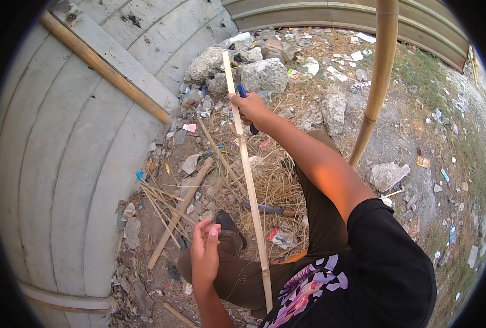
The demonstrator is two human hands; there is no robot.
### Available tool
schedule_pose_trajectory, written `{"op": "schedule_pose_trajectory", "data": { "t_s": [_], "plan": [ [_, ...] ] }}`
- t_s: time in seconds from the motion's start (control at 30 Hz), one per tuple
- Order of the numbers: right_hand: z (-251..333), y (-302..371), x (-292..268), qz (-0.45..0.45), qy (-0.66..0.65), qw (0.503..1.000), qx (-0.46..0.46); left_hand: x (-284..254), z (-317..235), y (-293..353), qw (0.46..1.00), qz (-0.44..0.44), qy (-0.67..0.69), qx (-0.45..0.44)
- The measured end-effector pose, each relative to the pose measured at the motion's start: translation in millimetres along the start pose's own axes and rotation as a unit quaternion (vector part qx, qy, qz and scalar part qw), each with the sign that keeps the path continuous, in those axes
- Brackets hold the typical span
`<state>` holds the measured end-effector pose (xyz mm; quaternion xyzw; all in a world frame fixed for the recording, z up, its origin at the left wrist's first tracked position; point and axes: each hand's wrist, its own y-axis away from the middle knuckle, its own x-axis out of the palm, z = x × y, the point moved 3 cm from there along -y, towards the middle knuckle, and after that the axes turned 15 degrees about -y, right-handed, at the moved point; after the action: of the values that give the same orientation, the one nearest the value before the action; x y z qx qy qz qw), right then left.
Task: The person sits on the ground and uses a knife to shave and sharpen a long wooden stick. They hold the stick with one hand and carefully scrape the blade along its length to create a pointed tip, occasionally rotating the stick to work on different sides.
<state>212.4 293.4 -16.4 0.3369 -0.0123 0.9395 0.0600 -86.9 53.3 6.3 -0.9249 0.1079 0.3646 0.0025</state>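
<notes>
A long, pale split bamboo strip (246,167) runs from near the rocks down to my lap, with joints along its length. Near its upper end, my right hand (252,111) is closed around a slim blue tool (242,91), its thumb pressed on the strip. The fist hides most of the tool, so its exact kind cannot be made out. My left hand (204,254) is raised left of the strip, apart from it, fingers loosely bent and holding nothing. A knife (270,209) with a wooden handle lies on straw behind the strip.
Thin bamboo sticks (163,205) and a thicker bamboo piece (180,213) lie at left, beside a grey panel wall (62,164). Large rocks (262,75) sit ahead. An upright bamboo pole (378,82) stands to the right of my arm. Litter covers the ground.
</notes>
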Motion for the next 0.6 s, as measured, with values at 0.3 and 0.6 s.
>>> {"op": "schedule_pose_trajectory", "data": {
  "t_s": [0.3,0.6],
  "plan": [
    [-6,0,12,-0.061,-0.042,0.993,-0.097,70,21,42,0.900,0.255,0.330,-0.127],
    [-52,78,46,0.129,0.445,0.824,-0.325,50,-12,-59,0.934,0.003,0.347,-0.087]
  ]
}}
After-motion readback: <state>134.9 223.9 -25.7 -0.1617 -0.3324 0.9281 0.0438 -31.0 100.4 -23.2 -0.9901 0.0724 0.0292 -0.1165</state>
